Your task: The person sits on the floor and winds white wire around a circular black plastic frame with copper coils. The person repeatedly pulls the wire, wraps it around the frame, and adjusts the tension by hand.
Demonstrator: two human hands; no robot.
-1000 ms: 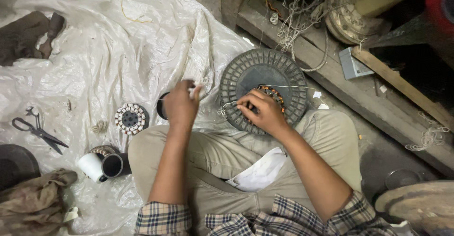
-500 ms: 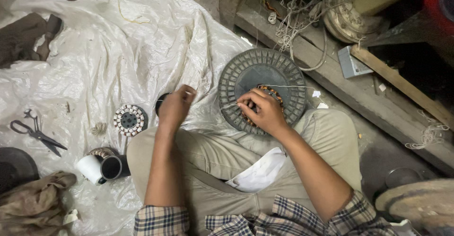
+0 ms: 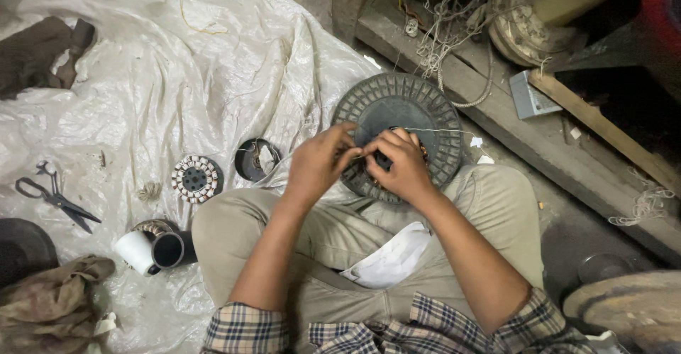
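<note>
A round dark ribbed motor housing (image 3: 418,109) rests on my crossed legs, tilted toward me. My right hand (image 3: 401,166) lies over its lower middle, fingers curled on the copper winding and a thin wire that runs out to the right. My left hand (image 3: 319,166) sits close against the right one, fingertips pinched on the same thin wire at the housing's left edge. The winding is mostly hidden under both hands.
A white plastic sheet (image 3: 177,77) covers the floor. On it lie a small wound stator (image 3: 194,179), a dark round cap (image 3: 255,159), scissors (image 3: 53,196), a white cup (image 3: 149,249) and a brown rag (image 3: 50,304). A wooden ledge (image 3: 553,155) with tangled wires runs at right.
My left hand has moved right from out over the sheet and come in against my right hand on the housing. The right hand has stayed on the winding.
</note>
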